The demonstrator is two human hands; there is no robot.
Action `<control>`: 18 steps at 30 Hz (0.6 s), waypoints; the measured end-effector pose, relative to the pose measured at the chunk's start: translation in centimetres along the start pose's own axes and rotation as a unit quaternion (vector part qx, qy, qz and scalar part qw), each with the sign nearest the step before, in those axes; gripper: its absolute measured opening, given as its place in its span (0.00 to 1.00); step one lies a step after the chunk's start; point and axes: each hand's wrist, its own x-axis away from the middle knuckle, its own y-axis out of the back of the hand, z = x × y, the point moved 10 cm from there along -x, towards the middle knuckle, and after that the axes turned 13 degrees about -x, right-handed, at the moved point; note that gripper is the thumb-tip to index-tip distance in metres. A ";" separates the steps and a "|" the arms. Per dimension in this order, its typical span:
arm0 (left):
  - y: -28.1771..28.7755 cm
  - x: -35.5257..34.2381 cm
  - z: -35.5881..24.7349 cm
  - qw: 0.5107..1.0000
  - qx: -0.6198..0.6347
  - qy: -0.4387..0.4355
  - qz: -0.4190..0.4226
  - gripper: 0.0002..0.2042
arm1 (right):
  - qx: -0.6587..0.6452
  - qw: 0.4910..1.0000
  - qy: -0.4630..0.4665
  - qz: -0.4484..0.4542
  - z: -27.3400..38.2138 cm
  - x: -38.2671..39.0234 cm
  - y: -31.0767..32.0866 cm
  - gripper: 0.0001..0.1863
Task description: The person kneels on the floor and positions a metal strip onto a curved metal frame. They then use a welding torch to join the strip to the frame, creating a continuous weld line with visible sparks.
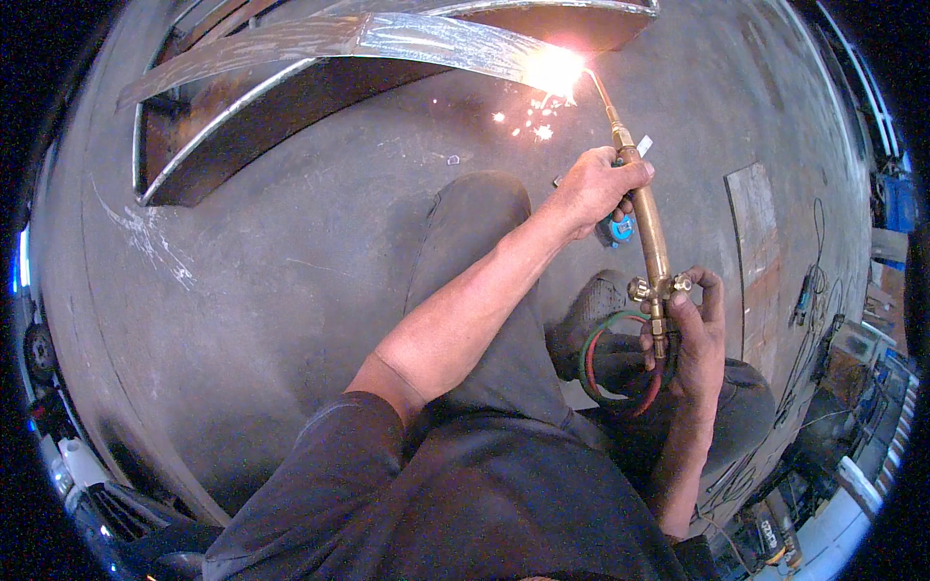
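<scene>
A brass gas torch (654,237) slants up and away in front of me, its thin copper tip bent toward a metal strip. My left hand (596,189) grips the torch's front part, near the tip. Lower down, my right hand (696,320) has its fingers around the valve end, with the thumb by the knobs. Red and green hoses (591,368) loop down from that end. At the tip, a white-hot glare (554,71) hides the end of the curved steel strip (436,44), and sparks fall below it. The strip lies across a curved steel frame (242,121).
On the floor beyond my left hand lies a blue tape measure (620,229), partly hidden. A flat board (754,252) rests on the right, near cables (814,271). Equipment (862,353) lines the right rim. My bent knee (480,208) is under my left forearm.
</scene>
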 end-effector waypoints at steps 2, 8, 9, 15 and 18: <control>0.0 -0.1 0.0 1.000 0.007 -0.005 0.004 0.13 | 0.002 1.000 0.000 0.000 0.0 0.0 0.0 0.17; 0.0 -0.2 0.3 1.000 -0.003 0.004 0.001 0.12 | -0.009 1.000 0.000 0.003 -0.2 -0.1 0.0 0.17; 0.1 -0.1 0.3 1.000 -0.003 0.003 -0.001 0.12 | -0.009 1.000 0.001 0.006 -0.3 -0.1 0.1 0.17; 0.1 0.1 -0.1 1.000 -0.005 0.002 -0.008 0.12 | -0.008 1.000 0.005 0.010 -0.2 -0.2 0.2 0.18; 0.1 0.2 -0.2 1.000 -0.009 0.002 -0.010 0.12 | -0.005 1.000 0.002 0.007 -0.3 -0.2 0.3 0.18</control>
